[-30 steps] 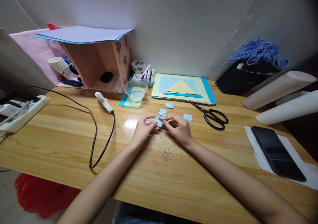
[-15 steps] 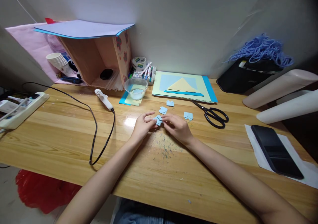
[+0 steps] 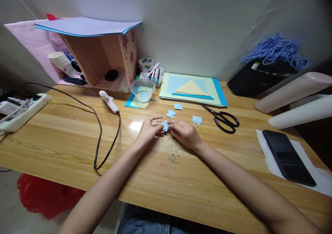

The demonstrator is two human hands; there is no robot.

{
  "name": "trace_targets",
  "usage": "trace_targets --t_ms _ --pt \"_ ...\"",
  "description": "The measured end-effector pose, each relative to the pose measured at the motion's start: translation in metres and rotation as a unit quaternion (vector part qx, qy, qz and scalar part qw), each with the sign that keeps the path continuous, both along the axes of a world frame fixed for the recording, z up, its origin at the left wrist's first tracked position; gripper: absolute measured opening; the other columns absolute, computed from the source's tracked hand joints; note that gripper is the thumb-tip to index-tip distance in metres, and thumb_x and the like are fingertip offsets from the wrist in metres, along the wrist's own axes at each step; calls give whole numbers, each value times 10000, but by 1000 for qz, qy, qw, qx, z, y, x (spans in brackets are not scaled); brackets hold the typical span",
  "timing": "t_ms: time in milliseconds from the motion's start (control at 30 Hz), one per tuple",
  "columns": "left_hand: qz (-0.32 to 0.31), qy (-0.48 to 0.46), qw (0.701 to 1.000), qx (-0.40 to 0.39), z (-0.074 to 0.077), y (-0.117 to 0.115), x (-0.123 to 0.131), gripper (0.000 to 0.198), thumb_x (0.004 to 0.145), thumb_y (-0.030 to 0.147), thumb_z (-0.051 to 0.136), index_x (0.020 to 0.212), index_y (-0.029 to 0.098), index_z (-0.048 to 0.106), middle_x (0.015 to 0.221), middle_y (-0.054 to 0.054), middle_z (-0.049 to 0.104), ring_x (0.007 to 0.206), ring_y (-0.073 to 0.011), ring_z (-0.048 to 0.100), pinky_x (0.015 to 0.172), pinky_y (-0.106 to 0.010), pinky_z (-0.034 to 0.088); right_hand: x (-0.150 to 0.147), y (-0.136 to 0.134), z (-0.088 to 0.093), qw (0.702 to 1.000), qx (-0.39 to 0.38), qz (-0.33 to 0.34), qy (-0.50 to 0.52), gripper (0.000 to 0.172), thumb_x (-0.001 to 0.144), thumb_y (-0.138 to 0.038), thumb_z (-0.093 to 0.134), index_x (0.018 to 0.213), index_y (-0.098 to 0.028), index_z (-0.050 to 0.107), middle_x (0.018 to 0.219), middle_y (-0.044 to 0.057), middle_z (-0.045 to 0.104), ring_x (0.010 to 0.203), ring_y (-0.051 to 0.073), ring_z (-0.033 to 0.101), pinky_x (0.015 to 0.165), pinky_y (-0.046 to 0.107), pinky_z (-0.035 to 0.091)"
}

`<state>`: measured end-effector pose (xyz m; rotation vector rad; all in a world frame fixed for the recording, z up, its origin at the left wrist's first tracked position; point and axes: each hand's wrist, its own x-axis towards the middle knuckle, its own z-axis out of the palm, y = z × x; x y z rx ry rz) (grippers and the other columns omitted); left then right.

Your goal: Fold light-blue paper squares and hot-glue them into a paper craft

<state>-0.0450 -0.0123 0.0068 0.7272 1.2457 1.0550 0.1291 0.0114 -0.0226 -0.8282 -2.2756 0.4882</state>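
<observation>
Between my two hands is a small light-blue folded paper piece [image 3: 165,125], low over the wooden table. My left hand [image 3: 150,128] pinches its left side between thumb and fingers, the index finger stretched out above. My right hand [image 3: 185,132] has its fingertips closed on the right edge of the same piece. Just beyond my fingers lie two similar folded papers, a nearer one [image 3: 170,114] and a farther one [image 3: 178,106]. Another folded paper [image 3: 197,120] rests to the right, near the black scissors [image 3: 224,120].
Colored paper sheets [image 3: 192,89] are stacked at the back, beside a clear plastic bowl [image 3: 143,90] and markers [image 3: 153,74]. A white corded device [image 3: 109,102] lies left, its cable looping toward the front. A black phone [image 3: 287,158] is at right. A pink box [image 3: 101,61] stands back left.
The view has shifted very slightly. Both hands stay on the folded paper, with only a tiny shift of the fingers.
</observation>
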Motion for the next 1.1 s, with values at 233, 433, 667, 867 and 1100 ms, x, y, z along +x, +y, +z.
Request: trace_targets --t_ms 233,433,667,867,1100 --pt "3 29 1000 -1 1 2 -2 438 608 50 646 1033 94 549 700 -53 693 552 -122 637 556 -214 505 1 -1 -2 1000 -14 18 -13 146 849 -217 491 885 -235 631 1076 78 661 1006 229 612 862 417 502" --pt "-26 47 998 17 -4 4 -5 401 657 72 617 1048 105 534 724 -55 691 535 -131 643 550 -224 501 -4 -2 7 977 -149 -59 141 142 832 -295 533 924 -212 602 1012 77 647 894 195 624 802 370 529" --pt "-77 75 992 64 -2 -1 -6 402 675 133 652 1057 128 527 701 -52 697 583 -156 660 576 -244 508 -4 11 7 875 -431 -36 218 233 735 -384 641 828 -170 632 741 19 654 647 124 607 633 270 526" --pt "-83 110 987 87 -6 -1 -8 410 652 159 689 1033 130 543 674 -37 686 592 -145 648 577 -239 505 1 15 14 850 -502 -2 161 266 675 -378 701 791 -142 656 722 36 680 621 115 608 619 254 497" --pt "-82 123 983 106 -11 1 -10 450 655 184 697 1066 124 522 707 -32 674 635 -141 644 627 -266 511 3 16 17 835 -532 -4 141 304 659 -403 714 768 -124 666 685 63 686 595 118 606 603 259 486"
